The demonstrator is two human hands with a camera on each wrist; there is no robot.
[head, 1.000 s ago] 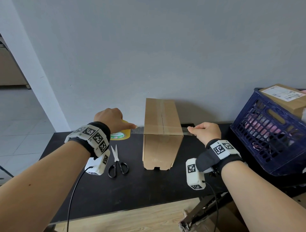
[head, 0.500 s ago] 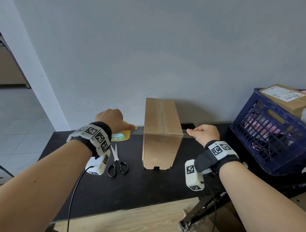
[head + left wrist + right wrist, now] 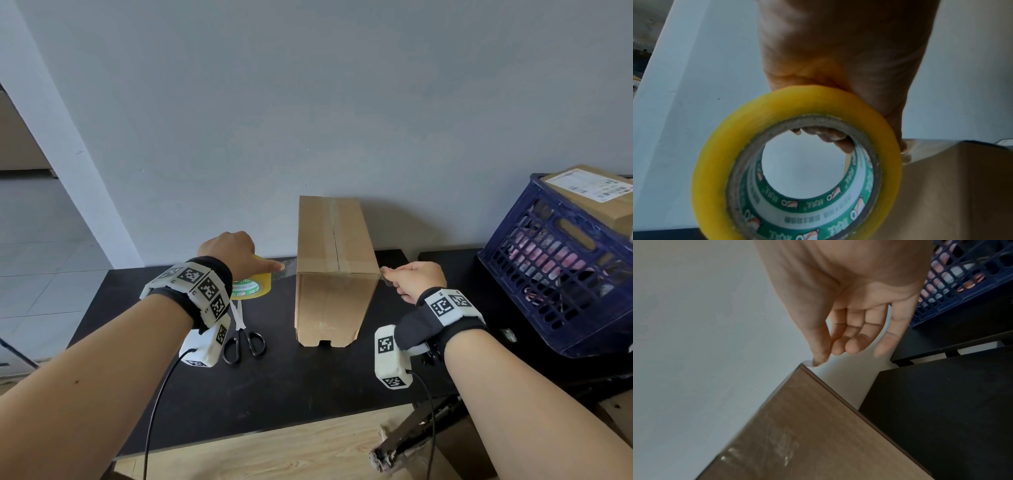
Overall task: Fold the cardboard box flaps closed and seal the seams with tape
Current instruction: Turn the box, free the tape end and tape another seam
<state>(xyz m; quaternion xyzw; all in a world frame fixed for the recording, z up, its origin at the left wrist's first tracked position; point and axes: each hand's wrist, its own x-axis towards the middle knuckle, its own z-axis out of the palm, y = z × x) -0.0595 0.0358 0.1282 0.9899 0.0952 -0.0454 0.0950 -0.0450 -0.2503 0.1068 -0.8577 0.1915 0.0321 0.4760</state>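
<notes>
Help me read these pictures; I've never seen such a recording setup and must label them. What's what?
No robot here: a person wears cameras on the head and on both wrists. The wide picture is from the head; the other two look along each hand. On the black table stands a tall brown cardboard box, with black-handled scissors lying to its left and a dark blue plastic crate to its right. The left hand grips a yellow roll of clear tape, fingers hooked through its core. The right hand pinches the tape's free end at the box's right top edge, so a strip spans the top.
</notes>
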